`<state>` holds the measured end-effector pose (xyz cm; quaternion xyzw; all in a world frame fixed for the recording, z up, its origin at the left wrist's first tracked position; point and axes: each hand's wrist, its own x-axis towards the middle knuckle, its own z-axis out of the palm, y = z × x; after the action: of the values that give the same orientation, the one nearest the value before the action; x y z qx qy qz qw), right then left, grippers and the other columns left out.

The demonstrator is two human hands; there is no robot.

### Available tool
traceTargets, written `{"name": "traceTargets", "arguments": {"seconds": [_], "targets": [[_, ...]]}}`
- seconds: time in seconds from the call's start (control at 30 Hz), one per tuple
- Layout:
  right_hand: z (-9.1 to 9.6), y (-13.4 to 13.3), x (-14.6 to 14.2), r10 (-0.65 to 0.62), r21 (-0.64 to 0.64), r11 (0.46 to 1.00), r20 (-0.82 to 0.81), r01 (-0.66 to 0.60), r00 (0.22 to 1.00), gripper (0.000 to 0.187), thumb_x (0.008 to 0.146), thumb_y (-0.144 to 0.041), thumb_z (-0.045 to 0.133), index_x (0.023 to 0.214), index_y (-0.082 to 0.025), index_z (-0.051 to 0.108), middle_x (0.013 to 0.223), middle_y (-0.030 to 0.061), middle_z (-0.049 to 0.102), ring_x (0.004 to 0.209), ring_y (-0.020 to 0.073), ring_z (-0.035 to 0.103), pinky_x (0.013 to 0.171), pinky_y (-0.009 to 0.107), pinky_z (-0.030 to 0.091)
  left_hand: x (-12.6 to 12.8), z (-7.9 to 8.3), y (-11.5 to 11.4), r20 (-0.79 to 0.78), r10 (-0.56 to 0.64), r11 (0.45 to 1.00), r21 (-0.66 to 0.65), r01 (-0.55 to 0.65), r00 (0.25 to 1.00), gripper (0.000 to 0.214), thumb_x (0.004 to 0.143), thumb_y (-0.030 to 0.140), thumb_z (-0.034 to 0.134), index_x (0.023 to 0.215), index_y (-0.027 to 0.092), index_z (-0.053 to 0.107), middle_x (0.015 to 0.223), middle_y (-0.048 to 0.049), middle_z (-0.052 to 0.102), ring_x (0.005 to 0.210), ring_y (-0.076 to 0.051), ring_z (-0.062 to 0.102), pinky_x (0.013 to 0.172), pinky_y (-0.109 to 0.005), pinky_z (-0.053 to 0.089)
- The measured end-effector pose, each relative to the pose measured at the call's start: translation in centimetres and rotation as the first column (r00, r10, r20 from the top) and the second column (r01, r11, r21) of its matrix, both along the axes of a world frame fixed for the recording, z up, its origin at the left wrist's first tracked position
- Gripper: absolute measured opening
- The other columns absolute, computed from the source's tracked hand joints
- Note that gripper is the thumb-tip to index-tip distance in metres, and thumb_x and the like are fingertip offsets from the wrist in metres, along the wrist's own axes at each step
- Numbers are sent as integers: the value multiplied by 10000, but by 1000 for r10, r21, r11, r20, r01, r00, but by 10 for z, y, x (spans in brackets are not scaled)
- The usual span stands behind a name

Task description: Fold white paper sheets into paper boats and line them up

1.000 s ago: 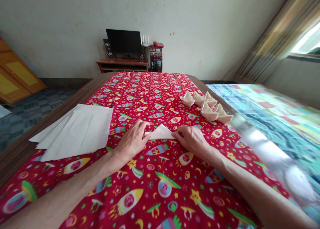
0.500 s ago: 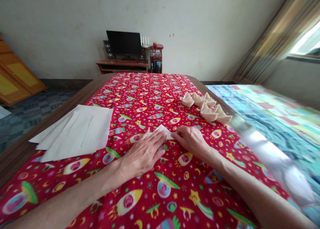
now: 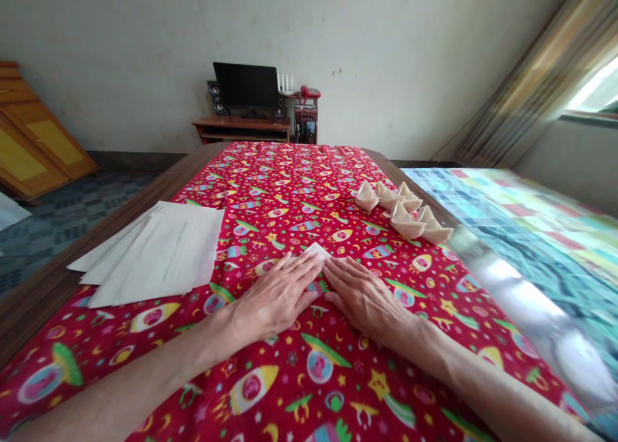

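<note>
I see red cloth (image 3: 290, 191) from folded paper (image 3: 316, 248) to far table edge (image 3: 193, 163); left hand (image 3: 277, 297), right hand (image 3: 364, 300) outstretched flat on paper.

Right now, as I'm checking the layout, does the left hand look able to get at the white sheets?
Probably yes: the left hand lies flat over part of the folded paper, and only red cloth shows between hand and white sheets.

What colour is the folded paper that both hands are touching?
The folded paper is white, seen in the head view.
</note>
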<state>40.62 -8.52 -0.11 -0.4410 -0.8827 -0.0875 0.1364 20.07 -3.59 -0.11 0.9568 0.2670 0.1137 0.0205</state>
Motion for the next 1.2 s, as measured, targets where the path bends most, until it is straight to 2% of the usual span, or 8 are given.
{"name": "traceTargets", "arguments": {"seconds": [0.3,0.43,0.53,0.6,0.7,0.87,0.97,1.2], "targets": [[0,-9,21,-75,14,997,-8,75,997,355,949,-220,367,1220,-106,567,1263,123,574,1188,238,529,1018,419,421,-38,-2,6,-23,49,998,51,-48,999,413,972,312,321,1368,233,409,1455,-36,372,1345,-173,339,1108,-375,279],[0,-3,21,-99,57,993,-25,100,995,288,952,-236,396,1097,-137,624,1153,111,651,1089,231,597,953,400,436,-47,-4,10,17,92,993,71,-93,996,396,959,279,353,1323,179,473,1408,-63,444,1308,-181,400,1089,-376,335],[6,8,14,-92,73,993,-12,92,996,258,956,-283,425,893,-170,648,952,76,712,917,210,655,912,407,412,-43,-8,16,123,113,987,98,-125,986,356,945,248,389,1239,140,556,1309,-86,554,1229,-181,495,1066,-361,386],[11,17,7,-70,75,995,19,68,997,241,945,-315,457,867,-165,629,868,66,709,857,207,652,893,412,395,-35,-11,20,178,90,988,107,-110,980,352,937,221,407,1251,137,542,1300,-91,561,1217,-181,505,1053,-357,409],[14,30,-2,12,80,997,35,-15,999,219,935,-324,481,878,-164,619,868,68,697,883,194,634,871,365,389,-20,-13,27,197,42,993,99,-63,979,357,930,202,430,1266,117,518,1291,-111,563,1226,-196,491,1046,-366,419],[9,41,-3,46,41,998,11,-47,999,200,942,-253,460,873,-166,626,854,58,696,875,169,625,831,308,401,-4,-9,39,218,-53,995,98,33,975,250,918,211,477,1117,123,601,1159,-103,634,1133,-206,546,1004,-361,446],[6,42,0,78,55,996,-12,-77,997,197,943,-220,445,901,-164,628,891,66,697,888,166,623,830,301,410,-3,-7,42,251,-67,994,99,43,966,204,916,222,490,1055,146,619,1116,-83,644,1097,-206,555,971,-361,465],[8,41,4,89,13,996,-35,-89,995,198,938,-183,442,889,-156,631,906,81,694,880,165,634,793,285,447,-5,-8,41,299,-62,997,59,46,952,258,891,285,544,1103,152,605,1117,-82,645,1094,-210,558,961,-361,470]]}}
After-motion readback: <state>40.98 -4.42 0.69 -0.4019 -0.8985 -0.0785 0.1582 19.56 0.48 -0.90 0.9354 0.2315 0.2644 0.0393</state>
